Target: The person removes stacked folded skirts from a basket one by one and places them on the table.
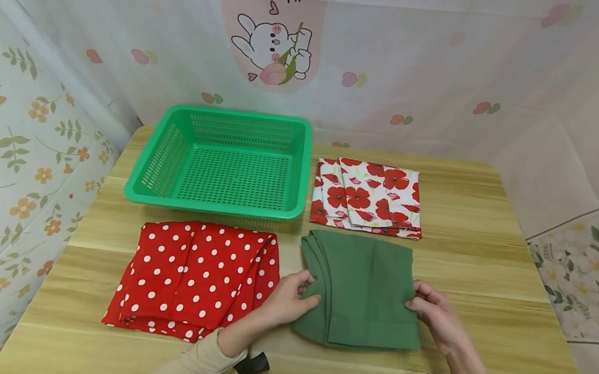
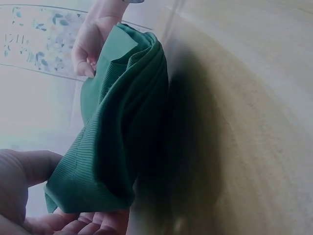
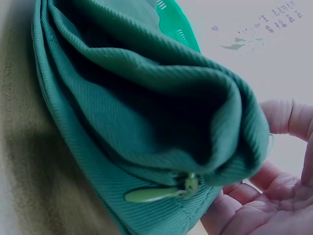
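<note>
A folded green cushion cover [image 1: 370,290] lies near the front of the table, its layers stacked and its zipper pull [image 3: 151,194] visible in the right wrist view. My left hand [image 1: 292,296] grips its left edge, thumb on top and fingers beneath, as the left wrist view shows. At the opposite edge, my right hand [image 1: 434,312] pinches the folded layers between thumb and fingers. In the left wrist view the cover [image 2: 112,112] stretches between both hands, over a dark shadow on the table.
Left of the cover lies a folded red polka-dot cloth [image 1: 194,272], close to my left forearm. Behind stands a green plastic basket [image 1: 300,170] with nothing in it. A folded poppy-print cloth [image 1: 366,197] sits right of the basket. White printed curtains [image 1: 418,56] hang behind the wooden table [image 1: 482,258].
</note>
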`<state>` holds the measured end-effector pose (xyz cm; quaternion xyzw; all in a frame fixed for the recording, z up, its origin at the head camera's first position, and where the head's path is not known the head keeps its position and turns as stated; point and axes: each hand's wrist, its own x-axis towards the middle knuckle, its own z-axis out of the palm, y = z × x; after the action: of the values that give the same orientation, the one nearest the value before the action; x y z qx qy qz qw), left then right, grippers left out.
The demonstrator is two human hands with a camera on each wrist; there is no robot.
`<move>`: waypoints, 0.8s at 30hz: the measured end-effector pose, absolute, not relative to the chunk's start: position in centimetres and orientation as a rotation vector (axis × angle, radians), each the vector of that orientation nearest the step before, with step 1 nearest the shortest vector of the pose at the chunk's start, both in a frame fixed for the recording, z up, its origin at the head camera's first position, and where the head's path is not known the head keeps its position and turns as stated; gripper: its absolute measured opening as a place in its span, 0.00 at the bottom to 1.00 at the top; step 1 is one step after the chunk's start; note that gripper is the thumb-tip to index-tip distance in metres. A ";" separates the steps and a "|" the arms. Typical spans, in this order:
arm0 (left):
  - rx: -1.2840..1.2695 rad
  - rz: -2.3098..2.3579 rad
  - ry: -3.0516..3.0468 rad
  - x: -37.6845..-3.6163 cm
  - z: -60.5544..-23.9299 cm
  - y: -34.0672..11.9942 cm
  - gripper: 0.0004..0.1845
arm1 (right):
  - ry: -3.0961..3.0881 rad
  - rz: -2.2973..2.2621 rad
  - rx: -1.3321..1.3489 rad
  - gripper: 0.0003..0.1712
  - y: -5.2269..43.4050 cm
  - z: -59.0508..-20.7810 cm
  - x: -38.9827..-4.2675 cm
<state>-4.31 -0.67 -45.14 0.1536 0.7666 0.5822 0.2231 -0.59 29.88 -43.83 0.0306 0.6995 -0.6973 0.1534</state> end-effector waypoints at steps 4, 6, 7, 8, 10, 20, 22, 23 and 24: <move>0.394 1.635 2.086 -4.3 -45.4 -0.7 0.05 | 2.014 -1.984 0.116 0.16 29.9 -44.0 -0.6; 0.381 1.645 2.086 -4.3 -45.5 -0.7 0.06 | 2.015 -1.977 0.132 0.16 29.9 -44.1 -0.6; 0.373 1.640 2.095 -4.3 -45.5 -0.7 0.06 | 2.017 -1.972 0.139 0.16 29.9 -44.1 -0.6; 0.367 1.636 2.101 -4.3 -45.5 -0.7 0.06 | 2.018 -1.967 0.146 0.15 29.9 -44.2 -0.6; 0.357 1.625 2.118 -4.3 -45.6 -0.7 0.06 | 2.020 -1.960 0.159 0.15 30.0 -44.3 -0.6; 0.248 1.553 2.184 -4.4 -46.2 -1.0 0.10 | 2.252 -1.767 0.297 0.09 30.1 -44.6 -0.7; 0.216 1.561 2.172 -4.4 -46.3 -1.2 0.11 | 2.309 -1.696 0.335 0.09 30.1 -44.6 -0.8; 0.204 1.568 2.166 -4.4 -46.3 -1.3 0.12 | 2.328 -1.665 0.343 0.10 30.1 -44.6 -0.8; 0.195 1.576 2.157 -4.4 -46.3 -1.4 0.12 | 2.345 -1.642 0.351 0.11 30.1 -44.7 -0.8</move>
<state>-4.44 -1.37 -46.26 0.0708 0.7837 0.5727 0.2297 -0.76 30.05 -44.66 0.1207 0.8063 -0.5647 0.1282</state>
